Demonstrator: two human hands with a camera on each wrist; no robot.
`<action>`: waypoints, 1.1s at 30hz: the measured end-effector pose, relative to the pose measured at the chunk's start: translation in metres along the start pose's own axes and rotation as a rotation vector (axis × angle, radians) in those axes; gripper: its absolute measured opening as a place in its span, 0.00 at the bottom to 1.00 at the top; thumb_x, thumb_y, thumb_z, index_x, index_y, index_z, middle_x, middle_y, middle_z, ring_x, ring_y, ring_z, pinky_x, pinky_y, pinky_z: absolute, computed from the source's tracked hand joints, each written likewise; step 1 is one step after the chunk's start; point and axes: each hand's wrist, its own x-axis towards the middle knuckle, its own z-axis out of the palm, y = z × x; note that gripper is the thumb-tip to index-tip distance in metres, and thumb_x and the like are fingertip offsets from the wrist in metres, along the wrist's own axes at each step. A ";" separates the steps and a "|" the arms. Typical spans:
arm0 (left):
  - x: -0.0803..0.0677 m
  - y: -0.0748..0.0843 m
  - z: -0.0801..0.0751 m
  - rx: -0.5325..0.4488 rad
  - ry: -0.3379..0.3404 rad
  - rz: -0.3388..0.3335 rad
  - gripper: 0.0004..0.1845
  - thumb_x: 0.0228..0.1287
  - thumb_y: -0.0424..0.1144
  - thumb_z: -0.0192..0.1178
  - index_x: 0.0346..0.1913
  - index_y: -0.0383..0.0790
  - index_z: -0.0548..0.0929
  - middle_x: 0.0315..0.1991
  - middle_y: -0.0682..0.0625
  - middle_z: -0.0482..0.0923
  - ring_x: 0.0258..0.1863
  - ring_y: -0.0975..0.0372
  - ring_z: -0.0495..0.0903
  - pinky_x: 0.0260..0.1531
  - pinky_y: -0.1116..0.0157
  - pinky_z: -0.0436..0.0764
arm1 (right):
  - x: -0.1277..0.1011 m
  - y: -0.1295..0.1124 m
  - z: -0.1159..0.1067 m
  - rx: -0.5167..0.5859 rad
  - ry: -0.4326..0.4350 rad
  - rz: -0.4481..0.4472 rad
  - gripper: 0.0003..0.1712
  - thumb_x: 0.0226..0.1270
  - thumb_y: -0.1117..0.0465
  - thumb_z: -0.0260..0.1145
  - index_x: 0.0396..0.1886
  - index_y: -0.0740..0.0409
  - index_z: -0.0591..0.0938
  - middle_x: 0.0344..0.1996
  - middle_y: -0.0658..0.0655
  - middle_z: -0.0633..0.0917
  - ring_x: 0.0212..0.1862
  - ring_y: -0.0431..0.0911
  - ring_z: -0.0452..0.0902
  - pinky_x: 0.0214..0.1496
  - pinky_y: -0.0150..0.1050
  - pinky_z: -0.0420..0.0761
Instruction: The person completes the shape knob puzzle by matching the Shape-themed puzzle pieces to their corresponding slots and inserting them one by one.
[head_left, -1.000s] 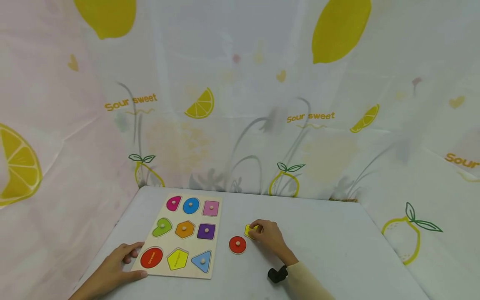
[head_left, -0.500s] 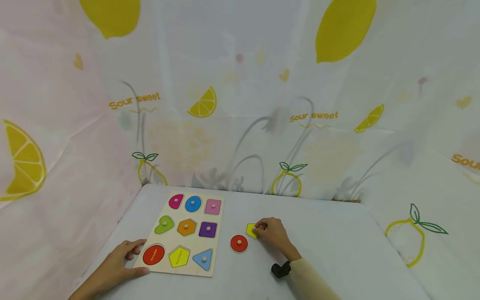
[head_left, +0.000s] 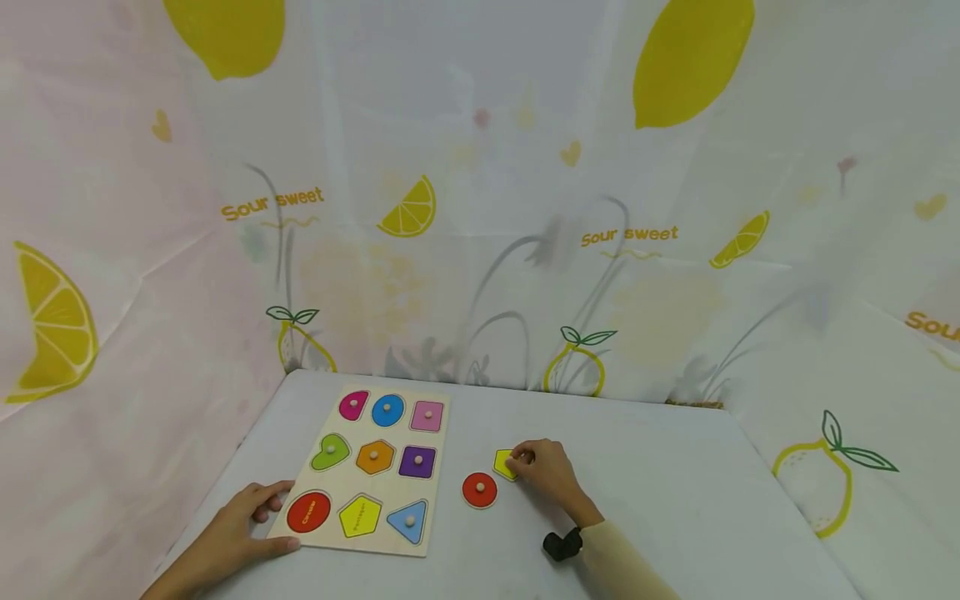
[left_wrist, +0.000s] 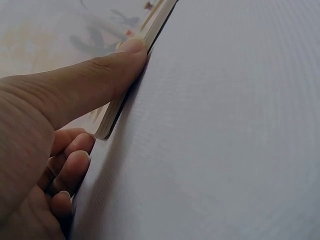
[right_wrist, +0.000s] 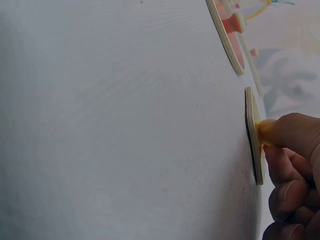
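A pale wooden peg puzzle board (head_left: 382,483) lies on the left of the table. My left hand (head_left: 238,521) holds its near left corner; in the left wrist view the thumb (left_wrist: 95,82) presses along the near edge and the other fingers curl by the corner. To the board's right, my right hand (head_left: 552,477) pinches the knob of a yellow pentagon puzzle piece (head_left: 501,460), which is partly hidden by the fingers. In the right wrist view that piece (right_wrist: 253,135) is flat against the white tabletop. Just left and nearer lies a red round piece (head_left: 487,498) with its knob up.
Knobbed pieces such as the orange hexagon (head_left: 367,457) and blue triangle (head_left: 403,531) sit in the board. Its red circle recess (head_left: 318,506) and yellow pentagon recess (head_left: 367,508) hold no piece. A black device (head_left: 562,545) is on the right wrist. Lemon-print cloth (head_left: 480,275) stands behind the table.
My right fingers have shifted slightly, so more of the yellow pentagon piece shows than a second ago. The whole head view has swung a little. My left hand stays at the board's corner.
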 end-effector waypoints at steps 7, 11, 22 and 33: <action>-0.001 -0.001 0.000 0.010 0.002 0.029 0.50 0.46 0.51 0.83 0.70 0.30 0.73 0.42 0.50 0.70 0.42 0.59 0.66 0.38 0.68 0.72 | 0.000 -0.002 -0.002 -0.013 0.004 0.006 0.07 0.64 0.58 0.76 0.35 0.57 0.89 0.21 0.44 0.78 0.26 0.38 0.70 0.27 0.31 0.71; -0.002 -0.002 0.003 0.003 -0.002 0.018 0.51 0.45 0.51 0.83 0.70 0.30 0.73 0.42 0.50 0.70 0.42 0.58 0.66 0.38 0.68 0.72 | -0.002 -0.001 -0.001 -0.016 0.010 0.011 0.08 0.64 0.57 0.75 0.35 0.57 0.89 0.21 0.44 0.78 0.26 0.38 0.69 0.26 0.31 0.70; -0.001 0.000 0.002 0.018 0.005 0.008 0.52 0.43 0.54 0.83 0.70 0.30 0.73 0.42 0.50 0.70 0.43 0.57 0.67 0.38 0.67 0.73 | -0.001 -0.015 0.001 0.021 0.054 -0.114 0.08 0.65 0.58 0.75 0.35 0.59 0.88 0.20 0.42 0.77 0.24 0.34 0.68 0.24 0.30 0.69; 0.000 0.000 0.001 0.008 0.002 0.002 0.52 0.43 0.52 0.84 0.69 0.29 0.74 0.41 0.50 0.69 0.42 0.57 0.67 0.37 0.67 0.73 | -0.003 -0.037 0.006 0.063 -0.011 -0.085 0.08 0.66 0.56 0.75 0.36 0.57 0.89 0.21 0.43 0.78 0.27 0.36 0.70 0.27 0.30 0.71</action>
